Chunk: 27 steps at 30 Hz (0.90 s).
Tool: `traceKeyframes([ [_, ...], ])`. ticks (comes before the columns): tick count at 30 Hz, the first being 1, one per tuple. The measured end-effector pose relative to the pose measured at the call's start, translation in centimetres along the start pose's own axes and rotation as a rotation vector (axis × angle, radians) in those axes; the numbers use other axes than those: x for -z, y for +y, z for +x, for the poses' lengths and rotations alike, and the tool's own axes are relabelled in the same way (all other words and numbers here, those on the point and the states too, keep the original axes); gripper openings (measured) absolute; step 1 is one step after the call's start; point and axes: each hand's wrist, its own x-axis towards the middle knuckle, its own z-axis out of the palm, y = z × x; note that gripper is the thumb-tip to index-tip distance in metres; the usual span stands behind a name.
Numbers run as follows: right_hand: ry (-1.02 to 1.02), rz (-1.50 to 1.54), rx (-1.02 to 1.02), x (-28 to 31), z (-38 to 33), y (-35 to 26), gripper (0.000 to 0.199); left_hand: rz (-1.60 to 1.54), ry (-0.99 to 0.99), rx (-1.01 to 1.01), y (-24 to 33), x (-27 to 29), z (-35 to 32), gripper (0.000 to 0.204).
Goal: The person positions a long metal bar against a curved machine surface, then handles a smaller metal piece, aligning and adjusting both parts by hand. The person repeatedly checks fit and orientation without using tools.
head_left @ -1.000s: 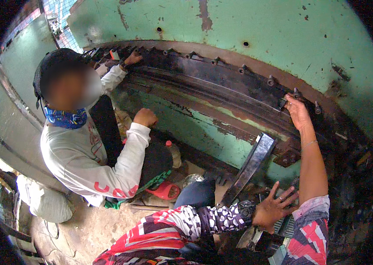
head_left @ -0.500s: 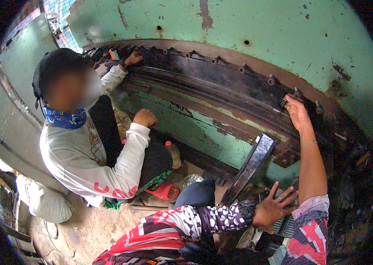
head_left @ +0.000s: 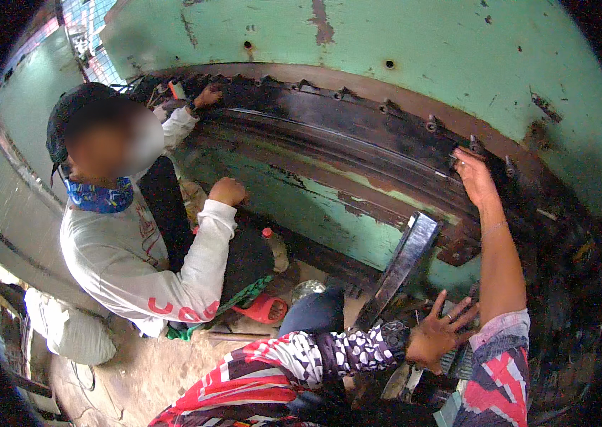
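My right hand (head_left: 474, 178) is raised to the green machine, its fingers closed round the right end of a long dark metal bar (head_left: 329, 130). The exact grip is partly hidden by the fingers. The bar runs along the machine's edge below a row of bolts (head_left: 384, 107). Lower down, my left hand (head_left: 437, 337) is open with fingers spread, holding nothing, beside my right forearm. A dark watch and patterned sleeve cover its wrist. At the bar's far left end is a co-worker's hand (head_left: 208, 95); the same person's other hand (head_left: 229, 192) is a loose fist.
A co-worker in a white long-sleeved shirt (head_left: 119, 256) sits close on my left. A steel channel (head_left: 399, 267) leans against the machine ahead of my left hand. A red plastic item (head_left: 265, 309), a bottle (head_left: 277, 249) and a round metal bowl (head_left: 308, 290) are on the floor.
The view has shifted slightly, so the scene sits a little further left. Both my hands keep nearly the same pose, and the co-worker's hands stay where they were.
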Motion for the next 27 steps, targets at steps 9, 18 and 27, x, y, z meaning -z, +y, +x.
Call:
traceKeyframes([
  [9, -0.002, 0.131, -0.067, -2.1, -0.2, 0.5, 0.02, -0.1, -0.287, -0.003, -1.5, 4.8, -0.2, 0.123],
  [18, -0.018, 0.037, 0.008, -1.5, 0.3, 1.3, 0.018, -0.243, -0.504, -0.008, -2.1, 9.4, 0.8, 0.12],
  [27, 0.008, 0.139, -0.088, -2.3, -0.4, 0.0, 0.018, -0.263, -0.512, -0.02, -2.2, 9.7, 0.9, 0.12],
])
